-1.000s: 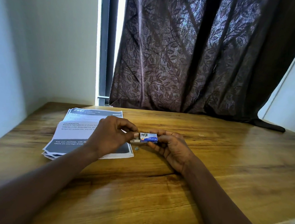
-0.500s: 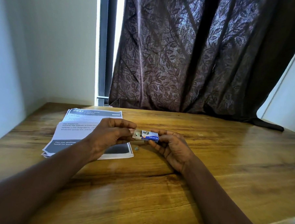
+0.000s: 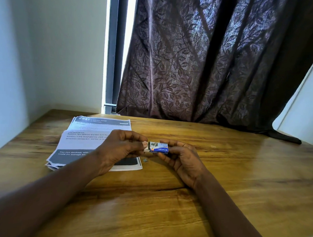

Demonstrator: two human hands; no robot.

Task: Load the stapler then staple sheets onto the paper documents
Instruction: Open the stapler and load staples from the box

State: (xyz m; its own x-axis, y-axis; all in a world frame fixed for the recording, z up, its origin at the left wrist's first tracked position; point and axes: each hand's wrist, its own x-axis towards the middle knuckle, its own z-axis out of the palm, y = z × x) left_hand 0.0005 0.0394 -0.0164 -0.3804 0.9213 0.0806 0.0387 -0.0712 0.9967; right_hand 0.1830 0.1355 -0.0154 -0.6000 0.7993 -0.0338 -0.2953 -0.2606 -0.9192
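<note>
A small blue staple box (image 3: 159, 147) is held just above the wooden table (image 3: 221, 175), between both hands. My right hand (image 3: 183, 159) grips its blue sleeve from the right. My left hand (image 3: 120, 149) pinches the white inner tray that sticks out of the box's left end. A stack of printed paper documents (image 3: 90, 133) lies on the table at the left, partly under my left hand. A tiny bit of staples (image 3: 145, 160) lies on the table just below the box. No stapler is in view.
A dark patterned curtain (image 3: 208, 67) hangs behind the table and trails onto its back right corner. White walls stand close at the left and at the far right. The table's front right corner shows at the bottom right.
The box has dropped slightly and levelled. My left fingers have shifted on the white tray at its left end. Both hands stay in much the same place.
</note>
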